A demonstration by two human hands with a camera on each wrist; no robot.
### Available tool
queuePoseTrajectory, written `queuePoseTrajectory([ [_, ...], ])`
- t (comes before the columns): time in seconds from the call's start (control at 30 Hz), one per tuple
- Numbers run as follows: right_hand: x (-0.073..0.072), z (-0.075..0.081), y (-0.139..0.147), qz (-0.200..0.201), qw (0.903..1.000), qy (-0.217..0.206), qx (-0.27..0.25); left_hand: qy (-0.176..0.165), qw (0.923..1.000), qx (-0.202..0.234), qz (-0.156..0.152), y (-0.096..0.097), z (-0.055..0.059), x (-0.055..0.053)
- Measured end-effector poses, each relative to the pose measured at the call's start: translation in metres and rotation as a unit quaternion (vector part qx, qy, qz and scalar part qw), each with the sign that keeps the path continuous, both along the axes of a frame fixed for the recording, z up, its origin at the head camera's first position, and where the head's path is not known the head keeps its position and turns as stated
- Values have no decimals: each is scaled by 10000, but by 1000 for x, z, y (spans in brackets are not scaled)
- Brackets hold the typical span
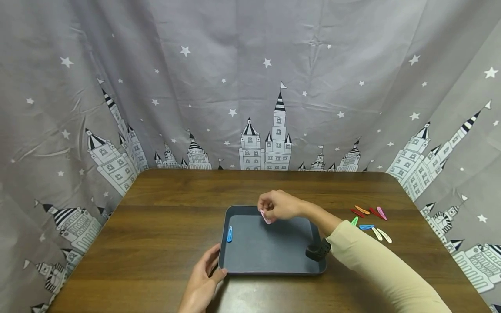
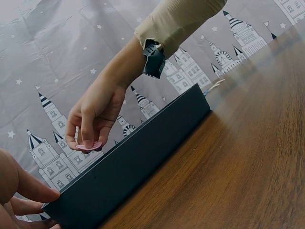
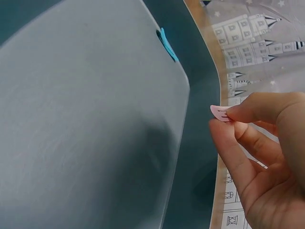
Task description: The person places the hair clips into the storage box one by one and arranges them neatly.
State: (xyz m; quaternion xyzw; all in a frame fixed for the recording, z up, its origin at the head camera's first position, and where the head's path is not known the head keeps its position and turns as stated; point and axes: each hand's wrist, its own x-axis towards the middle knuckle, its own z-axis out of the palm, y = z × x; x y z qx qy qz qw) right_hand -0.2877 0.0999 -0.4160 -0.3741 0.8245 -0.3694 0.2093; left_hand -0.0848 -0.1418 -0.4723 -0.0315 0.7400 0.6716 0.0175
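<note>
Over tray (image 1: 266, 257), 12 o'clock: right grip (image 1: 279, 204) pinches pink clip (image 3: 219, 113) | 8 o'clock: left grip (image 1: 203, 277) half-curled round tray | 9 o'clock: blue clip (image 1: 229, 235)

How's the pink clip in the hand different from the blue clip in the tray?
The pink clip is pale pink; the blue clip is bright blue. The right hand pinches the pink clip in the air; the blue clip sits in the tray. Both are hair clips.

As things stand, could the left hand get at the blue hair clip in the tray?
Probably yes. The left hand holds the near left corner of the tray; the blue hair clip lies uncovered along the tray's left side, with the right hand off to its right. It would likely have to release the tray first.
</note>
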Motion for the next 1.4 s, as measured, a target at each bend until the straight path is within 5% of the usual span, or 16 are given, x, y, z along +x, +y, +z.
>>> queuePoseTrajectory([
  [0.5,4,-7,-16,-76,9931,-1059,-498,-37,9999,-102,-26,-2,1,-1],
  [1.4,6,-22,-46,24,9953,-921,-283,82,9999,-105,-25,0,-1,-1],
])
